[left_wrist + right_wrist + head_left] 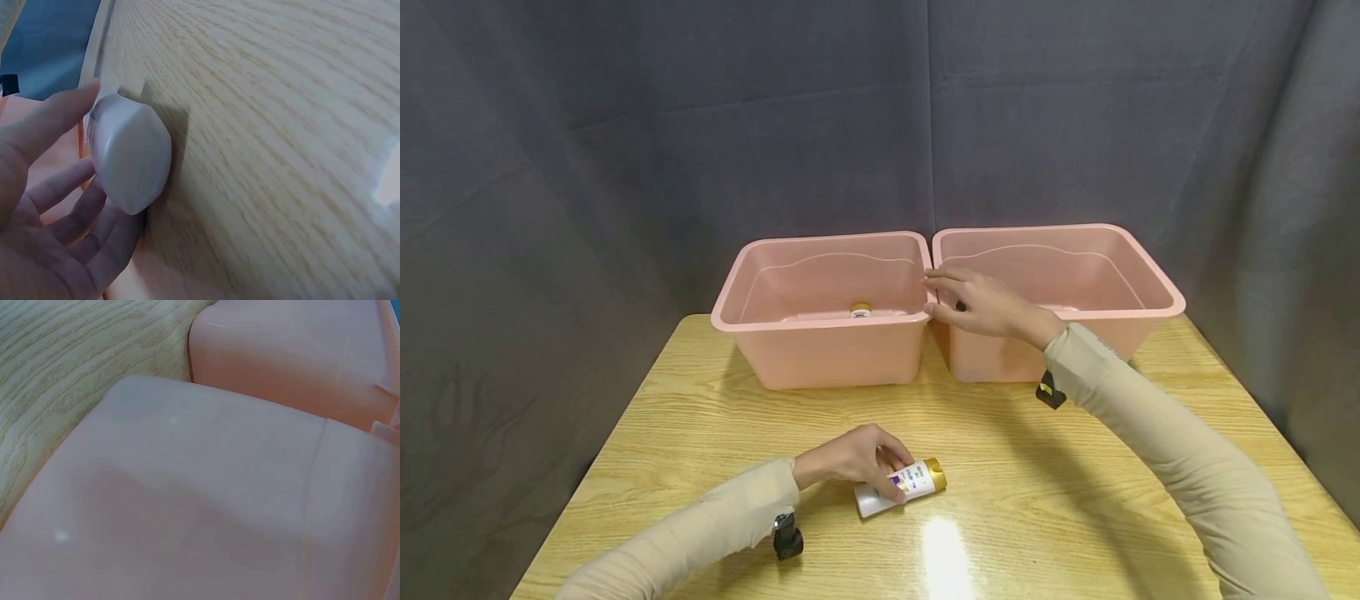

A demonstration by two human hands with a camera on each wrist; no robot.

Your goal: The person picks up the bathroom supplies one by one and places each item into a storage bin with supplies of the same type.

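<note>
Two smooth pink plastic bins (820,317) (1075,275) sit side by side at twelve o'clock on the wood-grain table (1075,500). The left hand (850,457) curls around a white gold-capped bottle (901,487) lying at six o'clock. The right hand (981,302), fingers relaxed, hovers over the adjoining rims.

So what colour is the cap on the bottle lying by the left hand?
Gold, on the bottle's cap; the head view shows it best.
</note>
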